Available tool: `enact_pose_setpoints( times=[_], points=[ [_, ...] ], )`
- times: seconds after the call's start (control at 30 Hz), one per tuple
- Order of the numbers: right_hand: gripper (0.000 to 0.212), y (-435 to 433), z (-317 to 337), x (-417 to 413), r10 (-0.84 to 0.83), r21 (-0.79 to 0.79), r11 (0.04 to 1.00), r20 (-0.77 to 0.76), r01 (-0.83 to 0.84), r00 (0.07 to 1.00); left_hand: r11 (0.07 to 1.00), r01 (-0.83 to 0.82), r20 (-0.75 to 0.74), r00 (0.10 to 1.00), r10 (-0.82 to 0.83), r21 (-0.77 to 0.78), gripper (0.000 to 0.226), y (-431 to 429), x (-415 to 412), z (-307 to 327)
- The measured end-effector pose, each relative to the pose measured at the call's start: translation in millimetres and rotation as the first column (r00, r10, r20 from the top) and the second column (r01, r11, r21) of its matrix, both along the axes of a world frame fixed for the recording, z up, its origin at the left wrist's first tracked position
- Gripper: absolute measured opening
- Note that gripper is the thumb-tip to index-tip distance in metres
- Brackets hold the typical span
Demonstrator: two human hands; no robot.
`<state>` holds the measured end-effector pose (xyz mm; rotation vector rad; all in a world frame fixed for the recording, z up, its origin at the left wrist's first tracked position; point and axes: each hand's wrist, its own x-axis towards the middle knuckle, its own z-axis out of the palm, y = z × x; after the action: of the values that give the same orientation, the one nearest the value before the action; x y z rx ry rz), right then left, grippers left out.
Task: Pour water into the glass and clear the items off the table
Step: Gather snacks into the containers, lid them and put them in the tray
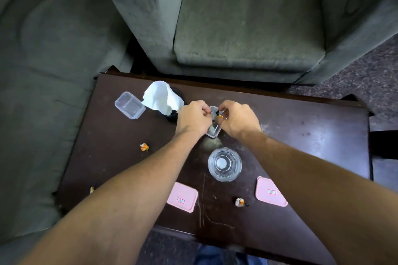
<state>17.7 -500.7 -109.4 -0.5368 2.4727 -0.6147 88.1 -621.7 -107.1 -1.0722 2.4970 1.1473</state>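
The glass (224, 164) stands upright on the dark table (312, 135), close in front of me, with water in it. Both my hands are just beyond it.

My left hand (192, 118) has its fingers curled at the far rim of a small clear box (213, 130), gripping it as far as I can see. The box sits on the table right behind the glass, between my wrists. My right hand (238, 119) is pinched together on a tiny orange and black piece (219, 115), held over the open box. What the piece is I cannot tell.

Nearer to me than the glass lie two pink lids. One lid (182, 197) is to the left of the glass, the other lid (271, 194) to the right, partly under my right forearm. Each bears a small red-edged sticker with marks on it, too small for me to read.

An orange wrapped sweet (143, 147) lies well left of the glass. A second sweet (239, 202) lies on my side of the glass, between the two lids.

Far left beyond the glass, a second clear box (129, 105) sits open. Beside it a white tissue (161, 98) rises out of a dark holder (172, 118), next to my left hand.

A grey sofa (247, 28) stands past the table's far edge.
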Motion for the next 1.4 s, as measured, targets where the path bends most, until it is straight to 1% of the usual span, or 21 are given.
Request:
enact_pose_setpoints(
  times=[0.07, 0.2, 0.27, 0.33, 0.4, 0.43, 0.5, 0.53, 0.63, 0.67, 0.77, 0.9, 0.97, 1.07, 1.13, 1.23, 1.3, 1.4],
  points=[
    [0.029, 1.0, -0.9, 0.0, -0.009, -0.003, 1.0, -0.018, 0.009, 1.0, 0.999, 0.015, -0.052, 0.999, -0.016, -0.03, 0.011, 5.2, 4.9, -0.7],
    [0.029, 3.7, -0.7, -0.5, -0.007, -0.024, 1.0, -0.025, 0.007, 1.0, 0.993, 0.046, -0.123, 0.991, -0.059, -0.104, 0.015, 7.1, 16.0, -2.1],
    [0.025, 2.7, 0.9, -1.1, -0.01, -0.031, 0.999, -0.031, 0.009, 0.999, 0.993, 0.035, -0.138, 0.989, -0.051, -0.117, 0.015, 5.6, 21.7, -2.0],
    [0.019, 5.7, 3.3, -1.4, -0.049, -0.037, 0.998, -0.028, 0.048, 0.998, 0.99, 0.033, -0.144, 0.988, -0.052, -0.135, 0.013, 4.5, 29.9, -1.3],
    [0.015, 17.8, 4.9, 1.0, -0.085, 0.011, 0.996, -0.037, 0.085, 0.996, 0.986, 0.041, -0.144, 0.987, -0.065, -0.163, 0.009, 4.3, 40.4, -1.0],
    [0.015, 27.4, 5.2, 3.3, -0.091, 0.067, 0.993, -0.046, 0.094, 0.995, 0.982, 0.05, -0.139, 0.987, -0.076, -0.18, 0.007, 5.4, 46.6, -1.7],
    [0.019, 49.5, 5.3, 10.2, -0.104, 0.198, 0.974, -0.041, 0.111, 0.994, 0.977, 0.046, -0.122, 0.99, -0.072, -0.206, 0.007, 10.1, 58.9, -3.9],
    [0.02, 59.7, 5.4, 15.3, -0.106, 0.252, 0.962, -0.016, 0.107, 0.994, 0.978, 0.018, -0.106, 0.993, -0.041, -0.21, 0.008, 13.1, 64.7, -4.5],
    [0.015, 81.0, 4.9, 35.9, -0.056, 0.352, 0.936, 0.102, 0.016, 0.993, 0.977, -0.049, -0.023, 0.999, 0.045, -0.205, 0.012, 23.7, 82.8, -6.8],
    [0.014, 85.8, 5.1, 43.3, -0.034, 0.373, 0.928, 0.135, -0.019, 0.99, 0.978, -0.045, 0.009, 0.999, 0.048, -0.205, 0.013, 27.9, 89.4, -7.4],
    [0.025, 97.9, 5.4, 65.0, 0.005, 0.404, 0.91, 0.206, -0.089, 0.979, 0.979, -0.026, 0.089, 0.995, 0.044, -0.203, 0.017, 40.7, 109.9, -7.1],
    [0.027, 111.9, 4.2, 93.7, 0.04, 0.415, 0.897, 0.267, -0.152, 0.963, 0.983, -0.043, 0.175, 0.982, 0.075, -0.181, 0.017, 60.6, 139.8, -7.4],
    [0.03, 120.0, -0.1, 108.0, 0.08, 0.441, 0.878, 0.252, -0.187, 0.964, 0.983, -0.053, 0.199, 0.976, 0.089, -0.178, 0.017, 70.6, 153.0, -9.5],
    [0.043, 126.8, -11.9, 130.6, 0.205, 0.474, 0.841, 0.167, -0.26, 0.965, 0.98, -0.039, 0.21, 0.974, 0.08, -0.194, 0.02, 77.8, 166.9, -18.4],
    [0.043, 125.4, -20.1, 142.1, 0.256, 0.47, 0.835, 0.132, -0.288, 0.958, 0.979, -0.018, 0.205, 0.977, 0.061, -0.203, 0.021, 75.0, 169.4, -24.8],
    [0.039, 116.7, -26.7, 150.5, 0.355, 0.483, 0.8, 0.097, -0.356, 0.93, 0.974, -0.004, 0.18, 0.983, 0.046, -0.226, 0.02, 63.2, 168.9, -31.9],
    [0.035, 113.2, -26.9, 148.7, 0.357, 0.491, 0.797, 0.087, -0.351, 0.93, 0.972, 0.008, 0.16, 0.987, 0.031, -0.235, 0.019, 56.6, 166.9, -32.5],
    [0.032, 120.7, -18.0, 132.2, 0.279, 0.539, 0.802, 0.044, -0.258, 0.959, 0.972, 0.029, 0.15, 0.989, 0.007, -0.235, 0.02, 49.5, 163.2, -30.6]
  ],
)
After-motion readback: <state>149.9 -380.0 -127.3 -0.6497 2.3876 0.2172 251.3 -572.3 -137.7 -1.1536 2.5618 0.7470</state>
